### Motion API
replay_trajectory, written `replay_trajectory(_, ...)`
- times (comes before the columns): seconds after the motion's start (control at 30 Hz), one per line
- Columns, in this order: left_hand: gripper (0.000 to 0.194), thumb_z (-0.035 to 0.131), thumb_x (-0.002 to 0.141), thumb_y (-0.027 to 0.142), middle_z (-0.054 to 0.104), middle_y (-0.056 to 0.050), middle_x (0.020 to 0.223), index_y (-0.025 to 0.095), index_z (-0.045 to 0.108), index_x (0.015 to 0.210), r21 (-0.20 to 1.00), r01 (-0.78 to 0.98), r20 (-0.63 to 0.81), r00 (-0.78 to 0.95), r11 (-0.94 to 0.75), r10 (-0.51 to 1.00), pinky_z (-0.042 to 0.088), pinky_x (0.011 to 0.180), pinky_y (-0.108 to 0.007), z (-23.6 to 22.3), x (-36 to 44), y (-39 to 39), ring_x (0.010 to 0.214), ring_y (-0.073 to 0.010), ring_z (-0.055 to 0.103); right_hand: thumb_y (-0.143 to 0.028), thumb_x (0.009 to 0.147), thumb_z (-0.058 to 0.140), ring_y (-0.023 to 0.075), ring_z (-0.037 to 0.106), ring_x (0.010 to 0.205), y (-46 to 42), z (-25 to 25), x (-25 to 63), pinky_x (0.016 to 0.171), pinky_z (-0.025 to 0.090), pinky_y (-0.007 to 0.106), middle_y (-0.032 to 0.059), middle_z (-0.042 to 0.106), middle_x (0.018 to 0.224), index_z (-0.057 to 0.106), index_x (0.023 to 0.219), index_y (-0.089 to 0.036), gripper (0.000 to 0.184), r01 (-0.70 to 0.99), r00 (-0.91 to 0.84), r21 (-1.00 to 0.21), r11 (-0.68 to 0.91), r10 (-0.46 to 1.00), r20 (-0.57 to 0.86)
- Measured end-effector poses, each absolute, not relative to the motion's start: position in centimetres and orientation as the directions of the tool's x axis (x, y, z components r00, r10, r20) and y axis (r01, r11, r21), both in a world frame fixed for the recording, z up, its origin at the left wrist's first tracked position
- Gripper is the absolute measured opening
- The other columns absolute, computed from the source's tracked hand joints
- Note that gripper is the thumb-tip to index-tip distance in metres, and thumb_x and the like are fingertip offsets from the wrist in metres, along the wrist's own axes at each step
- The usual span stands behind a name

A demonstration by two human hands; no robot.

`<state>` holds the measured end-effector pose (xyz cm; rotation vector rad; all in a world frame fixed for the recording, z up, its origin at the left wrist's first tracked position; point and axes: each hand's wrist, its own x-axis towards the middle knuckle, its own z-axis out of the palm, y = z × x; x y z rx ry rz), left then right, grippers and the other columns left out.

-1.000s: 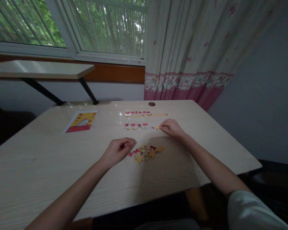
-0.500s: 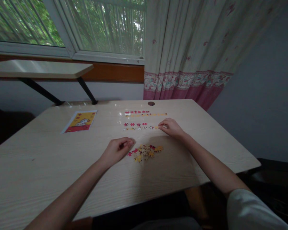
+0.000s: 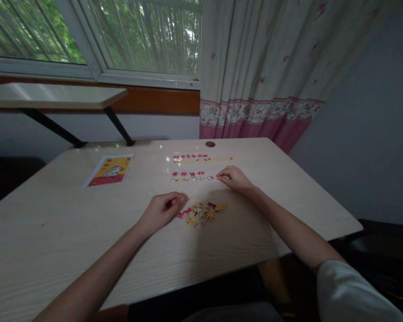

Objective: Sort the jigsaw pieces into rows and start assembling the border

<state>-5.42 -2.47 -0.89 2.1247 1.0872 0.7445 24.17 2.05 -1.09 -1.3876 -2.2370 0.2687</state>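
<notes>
My left hand (image 3: 163,209) rests on the pale wooden table (image 3: 70,232) in a loose fist, just left of a small heap of red and yellow puzzle pieces (image 3: 203,212). What it holds, if anything, is hidden. My right hand (image 3: 233,177) lies palm down, fingers curled, with its fingertips at the right end of the near row of sorted pieces (image 3: 192,177). A second row of red and yellow pieces (image 3: 202,158) lies further back.
A printed reference picture (image 3: 109,169), yellow and red, lies at the table's far left. A cable hole (image 3: 210,144) sits at the back edge. Behind are a window, a wall shelf (image 3: 53,96) and a pink-hemmed curtain (image 3: 258,67).
My right hand has slid slightly left along the near row. The left hand has stayed put. The view has shifted a little.
</notes>
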Motion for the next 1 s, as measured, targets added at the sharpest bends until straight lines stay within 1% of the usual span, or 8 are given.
replay_trajectory(0.07,0.025,0.048,0.082,0.030,0.056,0.000,0.061,0.012,0.065,0.084,0.741,0.493,0.192,0.495,-0.456,0.847,0.033,0.046,-0.018,-1.0,-5.4,-2.5,0.050,-0.0083,0.042,-0.027,0.079,0.060,0.0138,0.057,0.080,1.2,0.0,24.0,0.078,0.041,0.027,0.0050,0.067,0.084,0.069,0.084,-0.017,0.014,0.723,-0.447,-0.467,0.508,0.861,0.244)
replay_trajectory(0.2,0.025,0.048,0.081,0.030,0.056,0.000,0.060,0.012,0.065,0.084,0.733,0.499,0.198,0.494,-0.462,0.847,0.033,0.047,-0.018,-0.9,-5.4,-2.5,0.050,-0.0084,0.042,-0.031,0.067,0.070,0.0118,0.055,0.070,-0.9,1.9,23.2,0.065,0.042,0.022,0.0019,0.063,0.076,0.068,0.080,-0.018,0.019,0.648,-0.647,-0.547,0.530,0.762,-0.028)
replay_trajectory(0.27,0.025,0.048,0.082,0.030,0.057,0.000,0.061,0.012,0.065,0.084,0.733,0.497,0.202,0.494,-0.465,0.846,0.034,0.047,-0.018,-0.9,-5.4,-2.5,0.050,-0.0082,0.042,-0.031,0.065,0.072,0.0107,0.054,0.065,-1.6,2.3,22.8,0.061,0.042,0.021,0.0012,0.063,0.072,0.068,0.080,-0.017,0.021,0.654,-0.675,-0.566,0.502,0.725,-0.137)
replay_trajectory(0.33,0.025,0.048,0.082,0.030,0.058,-0.001,0.063,0.012,0.065,0.084,0.736,0.493,0.203,0.493,-0.464,0.846,0.034,0.047,-0.018,-0.8,-5.4,-2.5,0.050,-0.0081,0.042,-0.028,0.067,0.070,0.0098,0.054,0.064,-2.0,2.3,22.5,0.060,0.042,0.020,0.0014,0.063,0.072,0.068,0.081,-0.015,0.018,0.660,-0.670,-0.597,0.457,0.718,-0.190)
replay_trajectory(0.5,0.027,0.047,0.082,0.031,0.059,-0.002,0.063,0.011,0.064,0.083,0.745,0.485,0.198,0.495,-0.458,0.846,0.035,0.048,-0.019,-0.8,-5.4,-2.5,0.051,-0.0086,0.044,-0.024,0.070,0.068,0.0095,0.055,0.067,-1.8,2.1,22.8,0.063,0.043,0.021,0.0017,0.063,0.075,0.066,0.080,-0.014,0.014,0.613,-0.675,-0.677,0.407,0.715,-0.181)
replay_trajectory(0.67,0.024,0.048,0.082,0.029,0.060,-0.001,0.065,0.012,0.064,0.082,0.756,0.461,0.209,0.503,-0.465,0.839,0.036,0.048,-0.019,-0.7,-5.2,-2.7,0.052,-0.0084,0.044,-0.022,0.073,0.064,0.0079,0.053,0.062,-1.6,2.1,22.9,0.059,0.042,0.020,-0.0001,0.062,0.070,0.065,0.080,-0.014,0.011,0.565,-0.680,-0.757,0.330,0.705,-0.201)
replay_trajectory(0.83,0.025,0.048,0.083,0.031,0.059,-0.001,0.062,0.012,0.065,0.082,0.781,0.430,0.171,0.551,-0.454,0.817,0.035,0.047,-0.018,-0.6,-4.7,-3.2,0.051,-0.0084,0.044,-0.028,0.077,0.060,0.0063,0.049,0.058,-1.9,2.1,21.4,0.055,0.037,0.019,-0.0017,0.062,0.068,0.066,0.082,-0.016,0.014,0.503,-0.610,-0.801,0.325,0.790,-0.062)
replay_trajectory(1.0,0.026,0.049,0.083,0.033,0.058,-0.001,0.063,0.012,0.065,0.086,0.815,0.397,0.131,0.583,-0.422,0.802,0.035,0.048,-0.019,-0.6,-4.0,-3.7,0.052,-0.0090,0.044,-0.027,0.076,0.062,0.0070,0.050,0.059,-3.0,1.8,18.6,0.057,0.038,0.019,-0.0020,0.062,0.066,0.067,0.079,-0.016,0.012,0.451,-0.532,-0.828,0.334,0.845,0.051)
